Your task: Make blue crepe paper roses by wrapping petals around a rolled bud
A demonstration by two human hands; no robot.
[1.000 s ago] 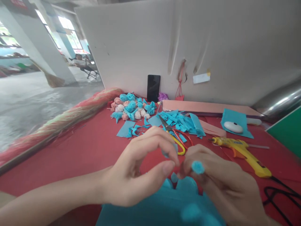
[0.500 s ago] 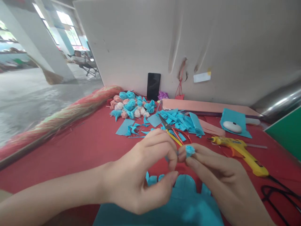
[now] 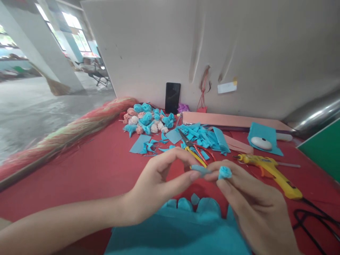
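Observation:
Between the thumb and fingers of my right hand is a small blue crepe-paper flower, its ruffled top showing. My left hand pinches a loose blue paper petal, whose far end reaches the right fingertips. Below both hands lies a big blue crepe-paper sheet with rounded petal shapes along its far edge. One separate petal piece lies just beyond that edge. Scissors with red and yellow handles rest behind my fingers.
A yellow glue gun with a black cord lies at right. Finished paper flowers are heaped at back left, beside blue scraps. A black phone leans on the back wall. A white oval device sits on blue paper.
My left thumb and finger, apart before, now pinch the petal, which has come into clear view. The flower in my right hand has shifted slightly right. A loose petal piece now shows beyond the sheet.

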